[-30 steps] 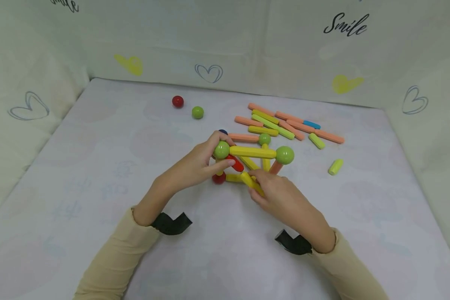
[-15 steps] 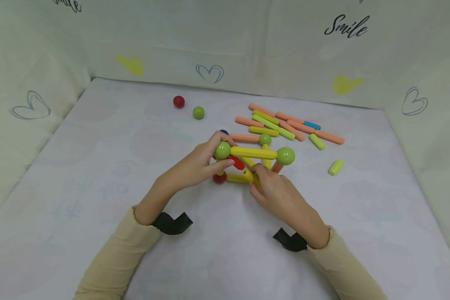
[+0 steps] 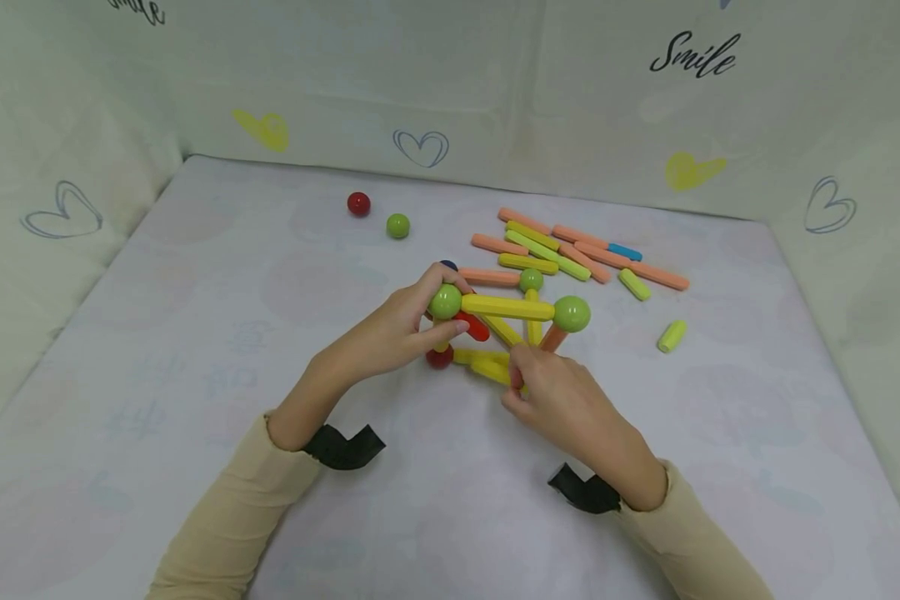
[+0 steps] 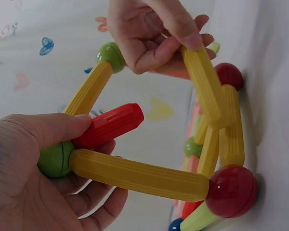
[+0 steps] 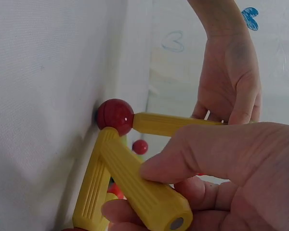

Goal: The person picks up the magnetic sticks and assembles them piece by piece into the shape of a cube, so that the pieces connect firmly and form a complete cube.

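A frame of magnetic sticks and balls stands on the table. My left hand [image 3: 397, 325] holds its upper left corner, thumb against the green ball [image 4: 57, 159] and on a short red magnetic stick [image 4: 113, 126], fingers behind. My right hand [image 3: 573, 396] pinches a yellow magnetic stick [image 5: 144, 187] between thumb and fingers; a metal disc shows in its near end. This stick lies close along the frame's lower yellow stick [image 5: 92, 185], its far end near the red ball [image 5: 115, 115]; contact is unclear. A yellow top bar [image 3: 506, 307] joins two green balls.
Several loose orange, yellow, lime and blue sticks [image 3: 547, 243] lie behind the frame. Short lime sticks [image 3: 672, 336] are to the right. A loose red ball [image 3: 358, 204] and a green ball [image 3: 397, 226] sit at the back left. A printed cloth wall [image 3: 330, 83] borders the table.
My right hand has swung the yellow stick from a steep tilt to a flatter line alongside the frame's lower yellow stick. My left hand and the frame have stayed nearly still.
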Tool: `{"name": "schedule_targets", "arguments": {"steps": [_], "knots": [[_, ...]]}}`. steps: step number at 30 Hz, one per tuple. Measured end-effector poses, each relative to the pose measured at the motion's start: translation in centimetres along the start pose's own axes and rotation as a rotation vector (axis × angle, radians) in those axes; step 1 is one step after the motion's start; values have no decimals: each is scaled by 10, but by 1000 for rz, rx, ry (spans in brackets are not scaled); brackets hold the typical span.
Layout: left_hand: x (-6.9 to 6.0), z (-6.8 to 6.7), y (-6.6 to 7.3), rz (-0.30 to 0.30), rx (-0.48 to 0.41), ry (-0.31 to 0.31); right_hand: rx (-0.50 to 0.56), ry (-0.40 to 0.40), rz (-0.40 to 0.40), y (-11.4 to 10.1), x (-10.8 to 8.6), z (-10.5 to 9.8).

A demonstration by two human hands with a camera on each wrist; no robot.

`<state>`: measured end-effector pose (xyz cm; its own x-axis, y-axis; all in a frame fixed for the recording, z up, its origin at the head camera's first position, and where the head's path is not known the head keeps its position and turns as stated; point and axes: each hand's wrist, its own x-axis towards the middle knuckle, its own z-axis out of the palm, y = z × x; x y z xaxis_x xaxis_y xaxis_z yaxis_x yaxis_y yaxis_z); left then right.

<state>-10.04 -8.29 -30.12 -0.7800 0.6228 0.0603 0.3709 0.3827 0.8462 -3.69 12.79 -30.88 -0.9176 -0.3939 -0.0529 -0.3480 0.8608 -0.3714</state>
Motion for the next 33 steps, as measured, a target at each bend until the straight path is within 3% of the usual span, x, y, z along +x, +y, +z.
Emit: {"name": "schedule_targets", "arguments": {"steps": [10,16,24,33], "knots": [[0,-1,2,-7,-5,2,-103,16,-42,-5,-9,-4],[0,-1,1,-7,-9,8,-171,64,-38,-4,-5,1],[0,-1,0,9,-11,4,-110,82,48,1,6,12],[-1,-2,1,13,14,22,-134,133,50,2,10,18]]}}
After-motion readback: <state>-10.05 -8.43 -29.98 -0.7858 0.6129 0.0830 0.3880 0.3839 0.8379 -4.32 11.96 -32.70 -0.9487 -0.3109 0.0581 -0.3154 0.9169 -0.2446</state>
